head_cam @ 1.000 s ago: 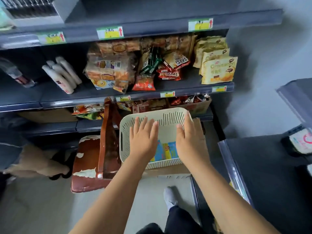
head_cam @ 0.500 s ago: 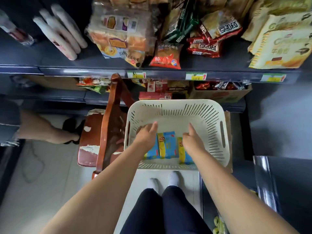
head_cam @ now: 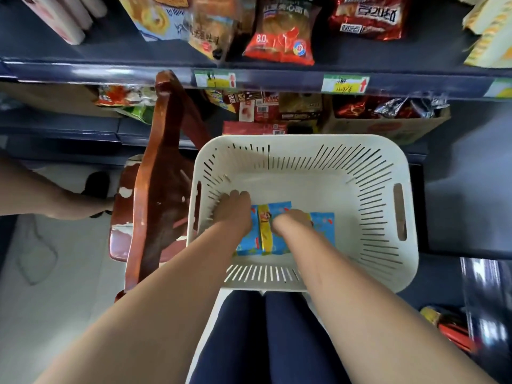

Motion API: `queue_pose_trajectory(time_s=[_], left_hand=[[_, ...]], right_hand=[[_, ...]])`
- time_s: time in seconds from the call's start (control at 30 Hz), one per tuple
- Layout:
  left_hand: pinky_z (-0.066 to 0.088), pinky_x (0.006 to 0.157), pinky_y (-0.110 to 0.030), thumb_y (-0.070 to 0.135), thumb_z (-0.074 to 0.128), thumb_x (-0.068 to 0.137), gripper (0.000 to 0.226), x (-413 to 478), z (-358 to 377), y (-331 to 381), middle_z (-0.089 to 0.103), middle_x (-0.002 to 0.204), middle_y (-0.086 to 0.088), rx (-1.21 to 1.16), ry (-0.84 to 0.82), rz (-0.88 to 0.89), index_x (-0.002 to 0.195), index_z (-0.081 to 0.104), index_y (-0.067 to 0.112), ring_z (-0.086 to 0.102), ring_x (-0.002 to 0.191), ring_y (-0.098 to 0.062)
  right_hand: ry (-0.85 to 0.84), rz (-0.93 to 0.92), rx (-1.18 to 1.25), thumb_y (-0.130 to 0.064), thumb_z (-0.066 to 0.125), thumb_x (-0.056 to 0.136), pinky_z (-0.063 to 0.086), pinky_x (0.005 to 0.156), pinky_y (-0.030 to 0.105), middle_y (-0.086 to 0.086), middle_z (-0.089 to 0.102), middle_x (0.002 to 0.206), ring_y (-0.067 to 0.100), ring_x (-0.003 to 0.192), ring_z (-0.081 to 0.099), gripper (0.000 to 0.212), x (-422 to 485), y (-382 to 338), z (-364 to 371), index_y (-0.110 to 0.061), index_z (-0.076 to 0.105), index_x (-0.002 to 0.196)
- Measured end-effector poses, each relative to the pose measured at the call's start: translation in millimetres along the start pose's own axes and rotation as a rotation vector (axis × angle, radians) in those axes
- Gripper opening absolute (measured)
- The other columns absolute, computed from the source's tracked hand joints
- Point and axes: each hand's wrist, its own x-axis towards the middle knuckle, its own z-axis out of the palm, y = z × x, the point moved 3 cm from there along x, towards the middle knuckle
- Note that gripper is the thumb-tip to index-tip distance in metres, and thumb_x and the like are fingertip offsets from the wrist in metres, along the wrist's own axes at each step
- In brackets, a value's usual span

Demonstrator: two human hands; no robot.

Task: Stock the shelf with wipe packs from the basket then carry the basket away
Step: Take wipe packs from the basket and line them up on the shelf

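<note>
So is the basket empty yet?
Not empty: a few blue and yellow wipe packs lie on the floor of the basket.

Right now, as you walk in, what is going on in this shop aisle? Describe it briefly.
A person leans over a cream slotted basket beside a worn brown chair, in front of the snack shelf. The left hand and right hand are both down inside it on the blue and yellow wipe packs. Whether the hands already grip them is unclear; the packs lie on the basket floor.
</note>
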Motion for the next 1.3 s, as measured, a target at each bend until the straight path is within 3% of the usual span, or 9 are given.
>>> queue_pose_trajectory(time_s=[0.13,0.27,0.47,0.63,0.77,0.87,0.97,1.1,1.3], left_hand=[[0.046,0.104,-0.045,0.019,0.061,0.094,0.036,11.9,-4.7,-1.8,0.053,0.129,-0.012,0.106,-0.019,0.077,0.129,0.057,0.014,0.049,0.124,-0.037],[0.05,0.09,-0.041,0.013,0.061,0.092,0.025,8.2,-13.5,1.6,0.063,0.12,-0.01,0.057,-0.023,0.077,0.118,0.061,0.017,0.06,0.115,-0.033],[0.041,0.071,-0.029,0.012,0.069,0.085,0.017,-18.5,-46.4,-7.7,0.069,0.105,-0.012,-0.336,0.101,0.041,0.101,0.068,0.017,0.065,0.096,-0.034],[0.036,0.064,-0.03,0.02,0.082,0.08,0.017,-69.2,-112.2,-21.3,0.067,0.082,-0.002,-0.697,0.31,0.083,0.096,0.076,0.02,0.062,0.08,-0.024],[0.061,0.076,-0.04,0.015,0.088,0.075,0.018,-114.9,-153.3,-25.1,0.078,0.085,-0.003,-1.162,0.319,0.156,0.087,0.076,0.022,0.074,0.079,-0.022],[0.062,0.081,-0.044,0.013,0.088,0.075,0.02,-157.3,-178.4,-11.4,0.08,0.084,0.001,-1.348,0.295,0.309,0.081,0.079,0.029,0.075,0.081,-0.022],[0.058,0.069,-0.03,0.011,0.089,0.074,0.019,-204.7,-196.1,14.7,0.079,0.078,0.005,-1.396,0.237,0.492,0.082,0.079,0.026,0.072,0.074,-0.017],[0.057,0.061,-0.022,0.002,0.083,0.08,0.016,-274.8,-201.1,44.0,0.08,0.082,-0.002,-1.395,0.083,0.698,0.091,0.078,0.013,0.071,0.068,-0.012],[0.062,0.067,-0.033,0.0,0.081,0.082,0.014,-365.6,-201.6,85.9,0.079,0.094,-0.017,-1.363,-0.099,0.913,0.09,0.075,0.009,0.074,0.075,-0.026]], right_hand=[[-0.011,0.083,-0.037,-0.02,0.069,0.088,0.047,0.056,0.026,0.008,0.074,0.116,0.021,0.103,0.072,0.038,8.6,6.0,1.9,-0.014,0.064,0.125],[-0.052,0.01,0.079,-0.036,0.062,0.093,0.055,0.079,0.024,0.0,0.07,0.119,0.017,0.095,0.07,0.022,-3.5,1.4,7.4,-0.016,0.059,0.084],[0.183,-0.141,0.417,-0.012,0.061,0.091,0.044,0.076,0.032,0.013,0.067,0.118,0.033,0.11,0.064,0.032,-44.1,21.1,-9.4,-0.015,0.054,0.122],[0.304,-0.351,0.748,-0.009,0.048,0.088,0.061,0.081,0.048,-0.007,0.068,0.101,0.025,0.094,0.07,0.053,-115.8,55.8,-69.2,-0.058,0.054,0.109],[0.449,-0.462,0.79,-0.003,0.056,0.078,0.06,0.08,0.04,-0.01,0.073,0.102,0.012,0.092,0.071,0.059,-190.2,92.4,-121.5,-0.043,0.063,0.119],[0.677,-0.535,0.959,-0.002,0.063,0.076,0.059,0.083,0.036,-0.009,0.075,0.103,0.009,0.094,0.071,0.048,-251.1,121.1,-136.6,-0.032,0.068,0.113],[0.826,-0.585,1.23,0.002,0.068,0.087,0.055,0.075,0.024,-0.016,0.075,0.089,0.003,0.084,0.068,0.032,-313.6,149.5,-128.9,-0.029,0.073,0.096],[0.952,-0.54,1.597,-0.008,0.069,0.094,0.062,0.079,0.042,0.003,0.076,0.095,0.026,0.094,0.073,0.021,-387.5,192.0,-98.7,-0.026,0.077,0.097],[1.151,-0.521,1.737,-0.006,0.066,0.097,0.062,0.085,0.049,0.016,0.075,0.108,0.031,0.103,0.074,0.017,-489.3,256.3,-51.1,-0.013,0.074,0.11]])
